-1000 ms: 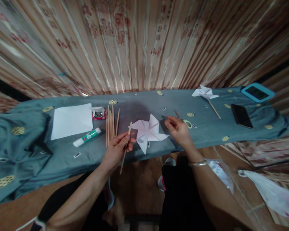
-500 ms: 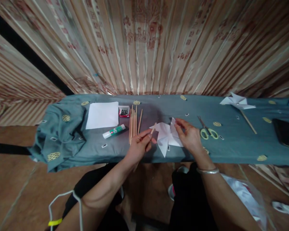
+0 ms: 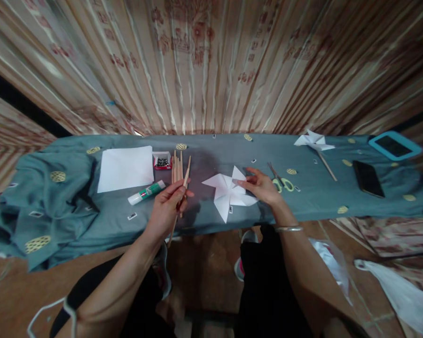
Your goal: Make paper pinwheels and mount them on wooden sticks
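Far left, teal cloth bunched up & hanging over the desk edge; next a white paper sheet lying flat, w/ a glue stick just below its right corner & a small red box of pins just beside its top right corner. Then a bundle of wooden sticks lying on the cloth, ends pointing away from the person. Left hand is at the near end of that bundle, fingers curled & pinching one wooden stick, held tilted, top end leaning right, lower end past the desk edge. Centre: white paper pinwheel flat on the cloth near the front edge, apart from the held stick. Right hand on the pinwheel's right side, thumb & fingers pinching a blade there; metal bangle on that wrist. Just right of the hand, scissors w/ yellow-green handles. Further right a finished pinwheel on a stick near the back edge, then a black phone, & far right a blue-framed tablet
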Tool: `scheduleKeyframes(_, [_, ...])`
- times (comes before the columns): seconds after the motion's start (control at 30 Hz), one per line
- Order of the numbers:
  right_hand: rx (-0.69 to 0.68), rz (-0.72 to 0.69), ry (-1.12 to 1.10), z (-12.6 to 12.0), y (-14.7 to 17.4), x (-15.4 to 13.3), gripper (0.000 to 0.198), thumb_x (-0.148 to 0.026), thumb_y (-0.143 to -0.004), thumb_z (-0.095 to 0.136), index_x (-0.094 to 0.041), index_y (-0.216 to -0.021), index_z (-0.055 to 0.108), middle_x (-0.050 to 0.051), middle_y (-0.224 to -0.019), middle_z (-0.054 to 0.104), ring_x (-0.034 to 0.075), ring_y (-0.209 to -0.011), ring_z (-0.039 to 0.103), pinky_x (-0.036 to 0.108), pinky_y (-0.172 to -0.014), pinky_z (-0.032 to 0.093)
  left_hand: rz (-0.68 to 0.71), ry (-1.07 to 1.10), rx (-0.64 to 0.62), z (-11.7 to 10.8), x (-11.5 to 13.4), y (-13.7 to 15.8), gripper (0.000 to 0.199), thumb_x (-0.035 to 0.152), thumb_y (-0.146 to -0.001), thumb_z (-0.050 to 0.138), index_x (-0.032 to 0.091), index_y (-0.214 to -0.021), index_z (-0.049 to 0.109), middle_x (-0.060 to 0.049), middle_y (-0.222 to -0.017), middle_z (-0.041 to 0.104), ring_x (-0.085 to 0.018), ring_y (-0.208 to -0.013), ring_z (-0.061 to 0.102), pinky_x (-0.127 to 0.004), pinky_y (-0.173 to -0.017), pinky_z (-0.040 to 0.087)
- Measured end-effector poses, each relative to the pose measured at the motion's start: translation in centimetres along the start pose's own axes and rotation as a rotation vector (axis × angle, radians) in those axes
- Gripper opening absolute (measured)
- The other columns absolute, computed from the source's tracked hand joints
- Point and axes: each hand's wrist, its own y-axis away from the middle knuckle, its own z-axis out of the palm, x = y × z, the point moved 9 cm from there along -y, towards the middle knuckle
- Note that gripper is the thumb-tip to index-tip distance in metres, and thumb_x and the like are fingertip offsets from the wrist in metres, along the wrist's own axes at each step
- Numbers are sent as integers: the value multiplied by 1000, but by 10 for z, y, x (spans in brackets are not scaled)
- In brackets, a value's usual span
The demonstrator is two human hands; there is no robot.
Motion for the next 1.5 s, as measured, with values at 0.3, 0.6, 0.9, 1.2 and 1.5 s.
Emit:
scheduleKeyframes(0.3, [-6, -26, 104, 7, 2, 1, 101, -46, -61, 83, -20, -146, 36, 13, -113, 70, 24, -88, 70, 42, -80, 57, -46, -18, -2, 0, -7, 1, 36, 33, -68, 78, 13, -97, 71, -2, -67, 67, -3, -39, 36, -17, -37, 20])
scheduleKeyframes(0.6, [96, -116, 375, 7, 5, -18, 97, -38, -64, 81, -17, -147, 36, 15, -123, 66, 32, -106, 66, 48, -96, 50, -53, -28, 11, 1, -7, 5, 31, 30, -68, 78, 13, -93, 72, -3, -68, 67, -3, -40, 36, -19, -39, 19])
scheduleKeyframes(0.9, [126, -142, 473, 13, 5, -17, 92, -32, -65, 77, -13, -146, 38, 17, -133, 60, 34, -123, 56, 51, -106, 42, -77, -14, 10, 1, -11, 5, 32, 31, -67, 79, 14, -92, 72, -2, -67, 67, -3, -41, 38, -18, -39, 21])
scheduleKeyframes(1.2, [72, -181, 474, 16, 0, -10, 86, -35, -68, 75, -14, -144, 40, 17, -143, 51, 33, -133, 48, 51, -113, 33, -116, -11, -11, 5, -14, 10, 32, 32, -69, 79, 15, -96, 73, -1, -67, 66, -3, -42, 38, -18, -39, 21])
scheduleKeyframes(1.5, [37, -223, 498, 21, 1, -9, 85, -36, -74, 72, -13, -147, 35, 19, -148, 45, 34, -137, 41, 53, -117, 26, -128, -1, -2, 12, -19, 10, 32, 28, -70, 76, 13, -98, 72, -1, -67, 67, -3, -41, 38, -18, -40, 20])
